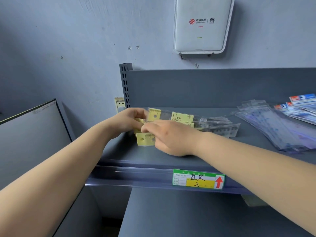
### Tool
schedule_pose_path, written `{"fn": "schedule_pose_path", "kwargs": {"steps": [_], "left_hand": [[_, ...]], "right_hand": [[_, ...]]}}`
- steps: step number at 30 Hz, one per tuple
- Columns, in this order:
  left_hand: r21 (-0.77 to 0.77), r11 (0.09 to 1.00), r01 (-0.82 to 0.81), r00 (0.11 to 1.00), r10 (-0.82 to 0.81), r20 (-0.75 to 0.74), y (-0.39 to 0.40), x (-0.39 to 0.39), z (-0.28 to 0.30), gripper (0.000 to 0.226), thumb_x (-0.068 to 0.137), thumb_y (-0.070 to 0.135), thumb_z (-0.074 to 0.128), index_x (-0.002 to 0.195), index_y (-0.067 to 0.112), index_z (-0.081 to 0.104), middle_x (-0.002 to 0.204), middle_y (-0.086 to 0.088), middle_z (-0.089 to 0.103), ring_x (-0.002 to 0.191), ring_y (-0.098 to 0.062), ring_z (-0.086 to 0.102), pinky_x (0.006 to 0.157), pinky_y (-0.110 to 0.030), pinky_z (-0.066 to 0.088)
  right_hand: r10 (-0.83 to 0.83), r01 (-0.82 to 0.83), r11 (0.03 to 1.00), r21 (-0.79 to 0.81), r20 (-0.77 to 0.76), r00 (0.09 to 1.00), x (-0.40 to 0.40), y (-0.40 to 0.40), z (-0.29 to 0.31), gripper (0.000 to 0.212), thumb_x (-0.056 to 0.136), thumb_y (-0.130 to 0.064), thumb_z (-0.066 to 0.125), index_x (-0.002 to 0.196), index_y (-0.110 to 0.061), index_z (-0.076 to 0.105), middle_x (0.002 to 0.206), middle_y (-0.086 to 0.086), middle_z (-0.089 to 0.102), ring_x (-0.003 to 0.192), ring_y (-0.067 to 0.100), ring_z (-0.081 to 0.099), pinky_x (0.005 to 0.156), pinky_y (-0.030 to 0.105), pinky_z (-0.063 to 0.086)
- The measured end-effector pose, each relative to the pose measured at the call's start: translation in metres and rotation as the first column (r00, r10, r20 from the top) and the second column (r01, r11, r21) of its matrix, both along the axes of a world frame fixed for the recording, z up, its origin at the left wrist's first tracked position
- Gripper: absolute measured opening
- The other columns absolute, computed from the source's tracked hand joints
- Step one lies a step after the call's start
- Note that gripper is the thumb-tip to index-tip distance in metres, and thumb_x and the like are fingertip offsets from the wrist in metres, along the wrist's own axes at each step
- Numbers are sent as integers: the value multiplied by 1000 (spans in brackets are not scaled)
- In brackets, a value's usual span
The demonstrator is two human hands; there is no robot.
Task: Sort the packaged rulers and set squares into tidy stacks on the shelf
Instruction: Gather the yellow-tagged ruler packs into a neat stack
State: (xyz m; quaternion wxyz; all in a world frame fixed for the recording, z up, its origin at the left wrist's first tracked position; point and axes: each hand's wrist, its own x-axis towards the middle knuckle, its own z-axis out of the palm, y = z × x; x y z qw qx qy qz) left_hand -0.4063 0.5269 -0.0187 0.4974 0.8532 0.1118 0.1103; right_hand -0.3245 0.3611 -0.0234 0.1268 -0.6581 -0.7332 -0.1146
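At the left end of the grey metal shelf (196, 151), a loose pile of clear-packaged rulers with yellow header cards (201, 124) is handled by both hands, which are brought close together over the yellow ends. The left hand (127, 121) is curled round the left ends of the upper rulers, one of which is lifted at a slight tilt above the rest. The right hand (172, 136) is laid over the lower rulers with its fingers bent onto them, though whether anything is actually pinched cannot be told (the fingertips are hidden behind the knuckles). Further right on the same shelf, well apart from the pile, a fanned spread of clear plastic sleeves with blue print (273, 127) is seen, and beside it several packets with red-and-blue headers (299, 105). A green, yellow and white price label (198, 179) is clipped to the shelf's front edge, and a white wall-mounted router box (201, 24) is fixed above.
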Motion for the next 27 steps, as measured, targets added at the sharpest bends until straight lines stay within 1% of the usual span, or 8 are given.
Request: {"fn": "schedule_pose_path", "kwargs": {"steps": [5,11,14,15,18,20,23,27], "left_hand": [[-11,1000,3,999,-2,35,2,1,-4,23,73,-4,74,91,2,62,89,-2,67,87,-20,61,95,-49,45],[21,999,-37,999,37,16,8,5,-8,22,84,-8,61,79,13,60,80,11,71,88,-25,60,87,-50,42],[35,999,-5,1000,6,-3,8,3,-9,11,87,-6,57,93,3,60,91,4,69,92,-25,58,84,-45,39],[35,999,1,1000,-1,-7,7,2,-8,14,88,1,60,101,-2,60,97,-1,69,95,-27,57,85,-44,37],[-21,999,48,999,-48,0,4,-5,-4,62,76,49,67,112,-2,60,115,-15,65,99,-25,54,86,-41,33],[-48,997,61,998,-62,-10,0,-6,-1,66,74,58,60,110,4,64,115,-7,67,102,-17,57,90,-33,38],[27,999,39,999,-39,1,-5,0,-6,29,77,20,77,104,18,66,105,2,68,94,-13,63,92,-28,51],[74,997,-15,998,10,59,-7,4,-10,33,70,2,78,92,24,67,93,5,69,81,-9,64,84,-25,54]], "right_hand": [[-37,36,997,64,24,999,14,-14,8,55,73,-6,59,126,-11,48,119,5,56,105,23,52,92,33,41],[-396,398,917,20,152,905,46,-44,12,84,85,-50,55,148,-17,11,152,-1,20,139,18,19,114,33,17],[-444,462,880,-112,153,883,46,-45,11,77,88,-54,48,146,-17,13,149,0,30,134,21,33,109,35,29],[-446,463,877,-124,142,883,46,-44,10,71,89,-53,47,143,-18,18,145,0,37,129,21,40,104,35,35],[-461,472,878,-82,122,879,45,-42,10,61,90,-52,47,138,-19,27,136,-1,46,119,21,47,92,35,42],[-468,480,875,-55,149,871,45,-39,9,59,90,-53,46,134,-18,30,130,-1,49,114,21,50,88,36,44],[-477,489,872,-31,176,861,45,-32,8,55,88,-56,46,125,-16,35,118,-1,53,104,22,52,79,35,45],[-462,461,887,-36,-8,887,43,-26,13,54,84,-57,52,125,-23,40,124,-9,51,109,18,51,79,31,39]]}}
